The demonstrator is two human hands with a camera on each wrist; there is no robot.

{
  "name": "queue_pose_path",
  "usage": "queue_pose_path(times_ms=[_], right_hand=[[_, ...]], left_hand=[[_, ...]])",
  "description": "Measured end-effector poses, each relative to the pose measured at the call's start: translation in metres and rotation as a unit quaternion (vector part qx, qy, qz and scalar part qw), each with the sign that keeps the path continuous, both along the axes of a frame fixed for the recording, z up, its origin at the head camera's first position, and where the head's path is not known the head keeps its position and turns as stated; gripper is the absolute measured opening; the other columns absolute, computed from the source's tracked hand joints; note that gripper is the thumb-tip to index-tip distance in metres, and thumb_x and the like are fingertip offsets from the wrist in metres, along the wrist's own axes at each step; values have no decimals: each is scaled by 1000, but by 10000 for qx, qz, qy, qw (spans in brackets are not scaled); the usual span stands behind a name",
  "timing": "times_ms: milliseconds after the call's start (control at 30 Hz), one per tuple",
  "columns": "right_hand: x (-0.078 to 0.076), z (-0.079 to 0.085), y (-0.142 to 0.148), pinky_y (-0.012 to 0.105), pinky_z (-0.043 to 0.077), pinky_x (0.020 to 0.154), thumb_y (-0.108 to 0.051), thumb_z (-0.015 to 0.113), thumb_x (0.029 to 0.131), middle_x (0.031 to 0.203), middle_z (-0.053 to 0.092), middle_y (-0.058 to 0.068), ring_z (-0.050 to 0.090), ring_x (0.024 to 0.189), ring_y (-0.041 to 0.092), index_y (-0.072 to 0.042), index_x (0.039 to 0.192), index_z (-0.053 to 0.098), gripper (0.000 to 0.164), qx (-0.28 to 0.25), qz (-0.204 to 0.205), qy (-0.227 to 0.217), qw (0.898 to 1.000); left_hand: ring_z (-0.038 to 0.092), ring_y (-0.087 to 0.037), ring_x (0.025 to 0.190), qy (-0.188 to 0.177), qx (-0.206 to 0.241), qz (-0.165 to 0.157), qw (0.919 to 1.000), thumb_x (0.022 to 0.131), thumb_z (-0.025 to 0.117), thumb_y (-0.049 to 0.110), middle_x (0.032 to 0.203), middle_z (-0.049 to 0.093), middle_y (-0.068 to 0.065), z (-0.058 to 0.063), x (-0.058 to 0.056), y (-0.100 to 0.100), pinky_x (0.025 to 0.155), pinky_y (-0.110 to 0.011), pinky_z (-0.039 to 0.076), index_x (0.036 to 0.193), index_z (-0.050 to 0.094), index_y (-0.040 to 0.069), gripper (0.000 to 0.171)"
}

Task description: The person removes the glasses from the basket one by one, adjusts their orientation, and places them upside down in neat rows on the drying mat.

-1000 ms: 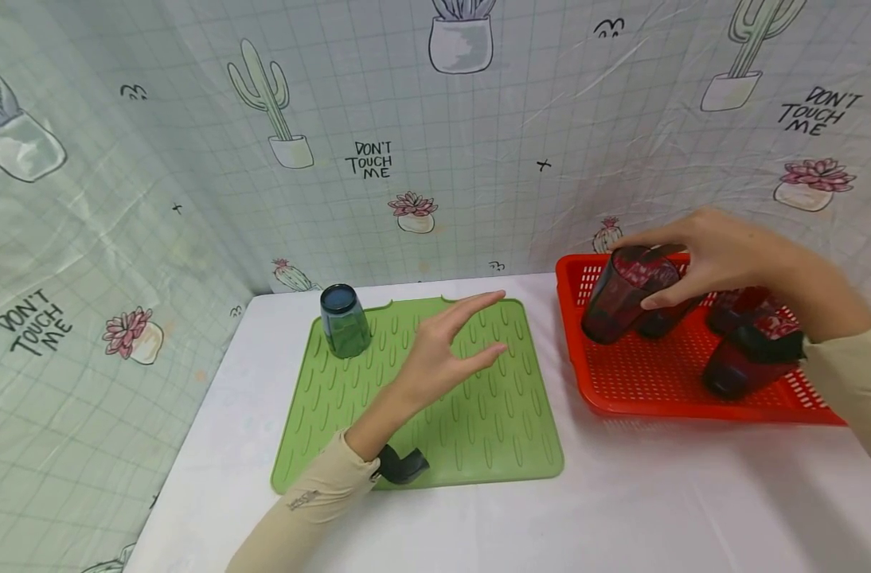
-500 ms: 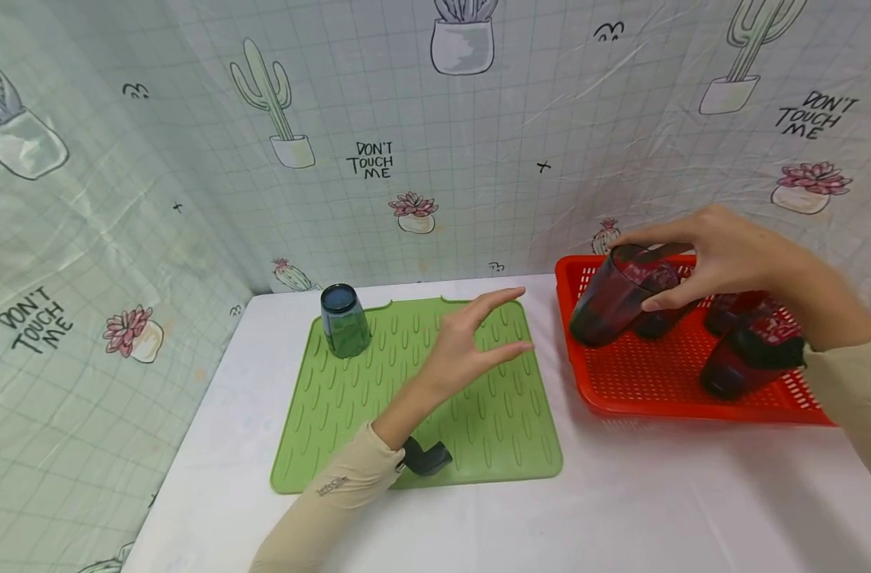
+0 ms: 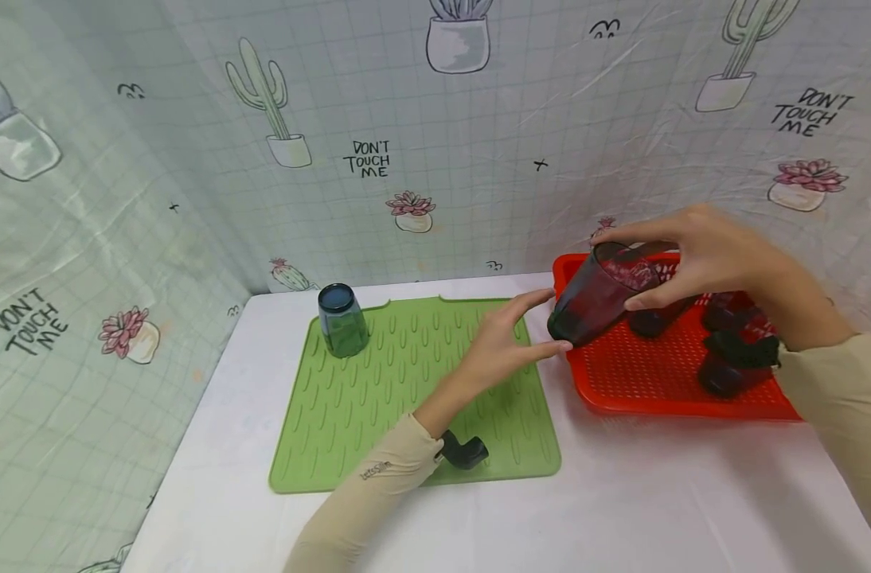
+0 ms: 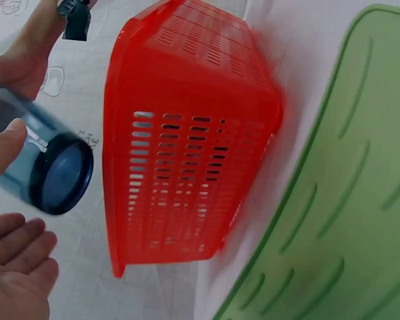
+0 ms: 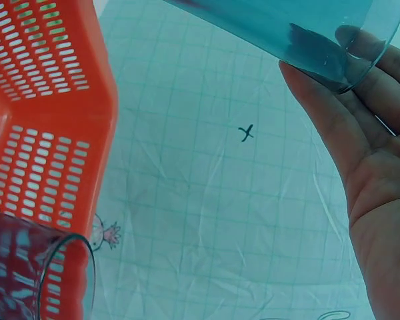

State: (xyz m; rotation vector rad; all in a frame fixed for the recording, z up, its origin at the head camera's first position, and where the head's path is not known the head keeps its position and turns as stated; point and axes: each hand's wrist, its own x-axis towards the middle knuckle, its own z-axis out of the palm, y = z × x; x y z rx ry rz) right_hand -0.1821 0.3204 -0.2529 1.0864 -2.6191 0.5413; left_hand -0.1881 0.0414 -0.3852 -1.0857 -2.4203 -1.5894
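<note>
My right hand [image 3: 722, 251] grips a dark, see-through glass tumbler [image 3: 589, 302] near its rim, at the left end of the red basket [image 3: 650, 406]. The glass is tilted, base down to the left, and looks blue in the left wrist view. Around its base my left hand [image 3: 498, 342] reaches with thumb and fingers spread in a C. In the left wrist view the thumb [image 4: 10, 143] overlaps the glass, while the other fingers are straight below it. The right wrist view shows the right fingers [image 5: 323, 113] at the rim.
Several more glasses, among them one lying glass [image 3: 722, 378], are in the basket. On the left, a green ribbed mat [image 3: 421, 414] carries a blue glass [image 3: 344, 322] standing upside down at its far left corner. A patterned sheet [image 3: 464, 159] hangs behind the table.
My left hand has moved right across the mat to the base of the glass. My right hand has shifted slightly left, tipping the glass further so its base points left.
</note>
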Motion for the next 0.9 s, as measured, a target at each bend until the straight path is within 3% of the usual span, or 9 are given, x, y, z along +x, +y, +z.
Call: queue_pose_path(times_ms=[133, 267, 400, 533, 667, 800, 900], right_hand=[[-2, -3, -2, 16, 41, 63, -23, 100, 56, 100, 77, -5, 59, 72, 3, -23, 132, 70, 82, -80, 102, 6, 9999], [-3, -4, -1, 12, 45, 69, -21, 101, 55, 103, 77, -3, 64, 77, 2, -22, 132, 71, 82, -160, 151, 37, 9997], [-2, -5, 0, 10, 47, 72, -17, 101, 55, 105, 77, -2, 65, 80, 2, -20, 132, 71, 82, -272, 170, -14, 9995], [-2, -5, 1, 9, 47, 75, -13, 100, 58, 107, 77, 0, 65, 83, 2, -18, 134, 69, 83, -396, 198, -199, 9988], [-1, -2, 3, 7, 49, 83, -8, 96, 65, 119, 73, -6, 67, 95, 0, -17, 141, 63, 84, -543, 285, -679, 9958], [0, 0, 5, 14, 56, 84, -2, 90, 73, 136, 61, -14, 67, 107, -1, -16, 148, 55, 85, -757, 374, -1346, 9873], [-1, -2, 6, 17, 58, 84, 1, 88, 76, 143, 56, -10, 66, 111, 0, -15, 150, 52, 84, -885, 395, -1699, 9807]], left_hand=[[49, -5, 136, -99, -182, 72, 9998, 82, 87, 36, 146, 58, 3, -1, 0, 10, 113, -31, 42, 149, 52, 15, 78], [52, -5, 133, -164, -18, -29, 9999, 82, 88, 30, 142, 61, -1, -4, -1, 16, 112, -27, 43, 146, 54, 11, 75], [57, -10, 129, -288, 447, -199, 9984, 82, 88, 19, 136, 64, -8, -8, -2, 20, 110, -22, 43, 141, 54, 6, 69], [61, -17, 126, -475, 1159, -388, 9914, 80, 87, 5, 133, 63, -16, -11, -2, 23, 109, -22, 45, 138, 53, 0, 67], [63, -20, 122, -625, 1776, -370, 9814, 77, 86, -3, 134, 61, -18, -11, -2, 21, 106, -26, 50, 136, 55, -2, 67], [63, -17, 117, -582, 2258, -279, 9720, 73, 87, -9, 130, 61, -16, -9, -3, 18, 100, -32, 55, 134, 59, -2, 68], [62, -15, 115, -454, 2474, -199, 9677, 70, 89, -10, 127, 62, -14, -8, -4, 16, 97, -35, 57, 132, 63, -2, 67]])
